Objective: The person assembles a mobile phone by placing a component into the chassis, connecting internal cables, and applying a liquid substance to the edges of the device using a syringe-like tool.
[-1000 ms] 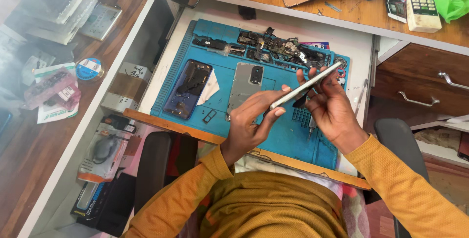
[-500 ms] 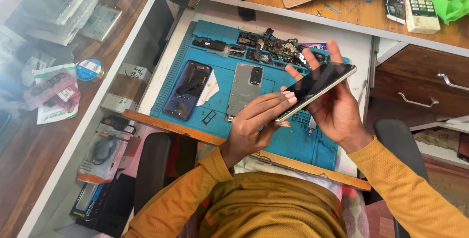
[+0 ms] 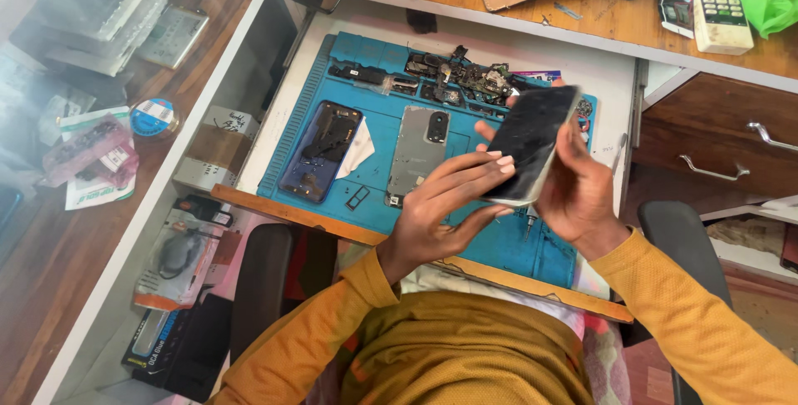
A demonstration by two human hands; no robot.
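Phone screen panel [image 3: 530,144] held tilted above the blue repair mat [image 3: 490,243], right hand [image 3: 579,191] clamped on its far edge, left hand [image 3: 449,205] fingertips pressing its near edge. Looks thin, stiff, fragile (glass); grip edges only, no flexing.

A dark, smudged rectangular phone screen [image 3: 529,145] sits tilted above the blue mat. Far left, a white printed paper packet [image 3: 90,190] lies by a round blue-and-white labelled tape roll [image 3: 153,116]. Lower left, a clear blister pack with orange card [image 3: 176,260] rests above a black box with blue lettering [image 3: 163,353].
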